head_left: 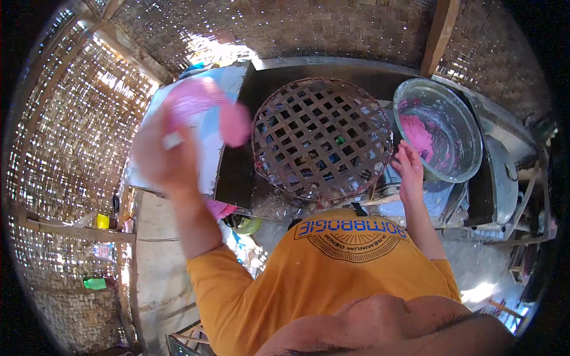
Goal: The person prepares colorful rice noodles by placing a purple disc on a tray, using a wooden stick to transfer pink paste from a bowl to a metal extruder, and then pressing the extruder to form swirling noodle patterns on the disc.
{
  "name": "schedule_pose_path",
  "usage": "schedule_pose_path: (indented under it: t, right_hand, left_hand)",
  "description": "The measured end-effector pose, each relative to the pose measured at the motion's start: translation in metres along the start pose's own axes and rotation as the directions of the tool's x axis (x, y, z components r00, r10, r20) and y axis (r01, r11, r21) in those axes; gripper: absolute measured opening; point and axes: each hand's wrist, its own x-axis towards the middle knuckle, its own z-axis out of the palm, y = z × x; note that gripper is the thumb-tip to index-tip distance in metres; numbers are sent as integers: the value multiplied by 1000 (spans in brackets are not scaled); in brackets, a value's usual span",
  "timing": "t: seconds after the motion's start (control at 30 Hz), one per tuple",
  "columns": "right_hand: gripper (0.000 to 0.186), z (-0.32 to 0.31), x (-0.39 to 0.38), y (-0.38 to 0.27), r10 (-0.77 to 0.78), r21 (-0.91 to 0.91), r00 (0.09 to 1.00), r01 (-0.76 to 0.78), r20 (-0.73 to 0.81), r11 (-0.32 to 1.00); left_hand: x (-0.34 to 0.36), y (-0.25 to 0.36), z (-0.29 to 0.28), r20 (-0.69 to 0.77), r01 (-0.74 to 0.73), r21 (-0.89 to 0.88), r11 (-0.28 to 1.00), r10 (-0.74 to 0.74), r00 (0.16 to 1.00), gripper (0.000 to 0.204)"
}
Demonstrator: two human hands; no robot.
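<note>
My left hand (166,148), smeared by motion, is raised over the white-topped surface at the left. It is closed around a blurred pink object (196,98) with a curved upper part and a rounded lobe hanging at its right; its exact kind cannot be made out. A small pale patch shows by the fingers. My right hand (409,175) is beside the near left rim of a large metal basin (469,151), fingers apart and slightly bent, holding nothing visible. Inside the basin lies a lump of soft pink dough-like mass (417,135), with pink and whitish smears on the walls.
A round woven lattice tray (323,136) lies in the middle, between my hands. The white surface (208,142) stands left of it, with something pink (221,209) below its near edge. A large metal lid (502,178) leans at the right. Woven bamboo walls (285,29) enclose the space.
</note>
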Motion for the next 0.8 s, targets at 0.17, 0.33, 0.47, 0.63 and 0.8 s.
schedule_pose_path:
  t: [0.17, 0.33, 0.47, 0.63, 0.8]
  right_hand:
    - [35, -23, -7, 0, 109, 34, 929, -129, 355, 991]
    - [59, 9, -14, -17, 347, 54, 492, -633, 798, 772]
    - [66, 43, -6, -9, 247, 242, 482, -741, 840, 627]
    - [54, 57, 43, -12, -62, 55, 883, 41, 465, 998]
    - [63, 29, 71, 10, -392, -540, 774, 629, 497, 559]
  left_hand:
    - [-34, 100, 41, 295, -53, -308, 950, 149, 944, 28]
    - [-85, 129, 29, 398, 60, -454, 889, 142, 906, 35]
    - [-87, 119, 7, 444, 38, -496, 867, 216, 870, 37]
    - [-114, 114, -5, 574, 42, -656, 753, 462, 677, 40]
    - [-151, 122, 6, 772, 233, -592, 771, 461, 437, 50]
